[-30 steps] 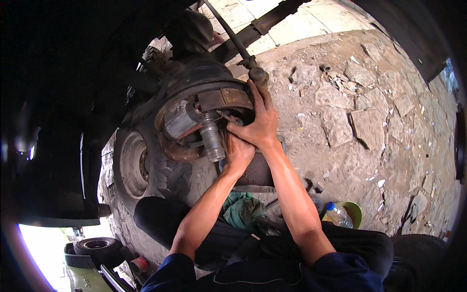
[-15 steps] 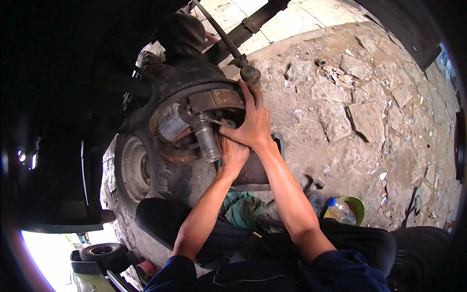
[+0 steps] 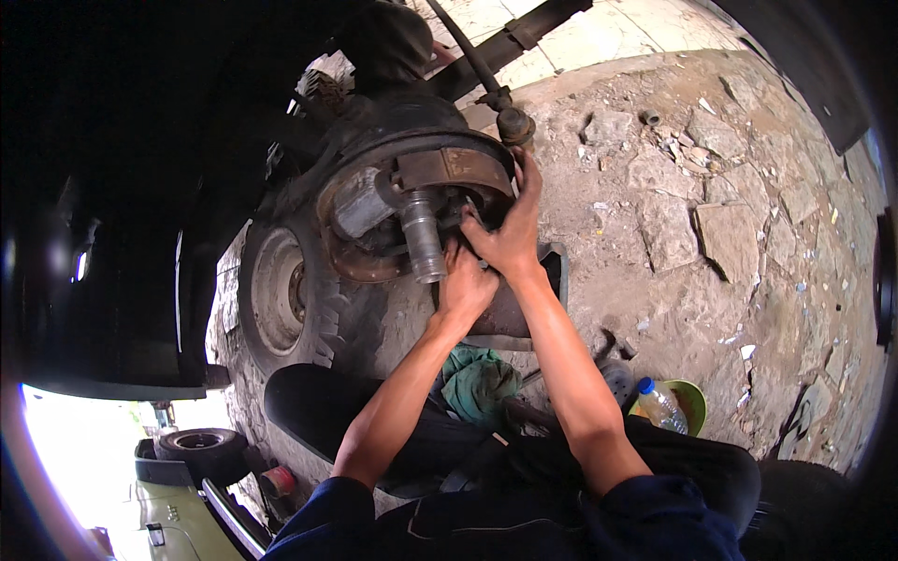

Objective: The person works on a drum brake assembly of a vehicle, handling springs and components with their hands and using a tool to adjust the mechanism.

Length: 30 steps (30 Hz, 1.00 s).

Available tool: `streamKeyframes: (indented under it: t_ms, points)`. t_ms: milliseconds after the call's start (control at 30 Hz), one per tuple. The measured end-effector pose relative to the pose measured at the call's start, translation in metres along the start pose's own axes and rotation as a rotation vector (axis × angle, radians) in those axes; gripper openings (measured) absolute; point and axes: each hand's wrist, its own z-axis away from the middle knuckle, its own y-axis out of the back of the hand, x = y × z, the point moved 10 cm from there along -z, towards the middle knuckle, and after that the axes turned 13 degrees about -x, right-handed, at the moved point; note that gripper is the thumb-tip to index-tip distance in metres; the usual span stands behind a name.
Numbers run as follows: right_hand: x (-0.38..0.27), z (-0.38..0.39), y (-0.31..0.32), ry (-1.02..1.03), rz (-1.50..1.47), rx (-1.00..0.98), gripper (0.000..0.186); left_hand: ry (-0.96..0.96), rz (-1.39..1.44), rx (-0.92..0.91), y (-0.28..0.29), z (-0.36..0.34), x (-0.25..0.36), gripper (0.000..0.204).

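Before me is an exposed drum brake assembly, with a curved rust-brown brake shoe along its top. A bare silver axle spindle juts out toward me from its middle. My right hand grips the right edge of the assembly, fingers round the rim and thumb pressed inward below the shoe. Just right of the spindle, my left hand is closed low in the assembly, touching the right hand. Whatever its fingers hold is hidden in shadow.
A loose wheel lies left of the assembly. Beneath my hands is a brown metal piece, with a green rag nearer me. A plastic bottle rests in a green bowl. Broken stone slabs cover the ground at right.
The view has shifted, so the scene sits further right. My right thumb has lifted off the left wrist area and moved up against the inside of the assembly. The left hand stays beside the spindle.
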Motion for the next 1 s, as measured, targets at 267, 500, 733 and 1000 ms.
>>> streamKeyframes:
  t_ms: [267,500,733,1000]
  points:
    - [0.027,0.062,0.024,-0.142,0.256,0.160,0.036,-0.080,-0.067,-0.078,-0.026,0.010,0.006,0.052]
    - [0.129,0.112,0.066,-0.621,0.077,0.199,0.042,-0.214,0.192,-0.195,-0.093,0.038,-0.003,0.050]
    - [0.179,0.140,0.117,-1.049,0.100,0.224,0.050,0.771,0.665,-0.224,-0.153,0.075,-0.204,0.024]
    - [0.197,0.158,0.120,-1.126,-0.025,0.265,0.044,0.215,-0.076,0.015,-0.112,-0.001,-0.128,0.027]
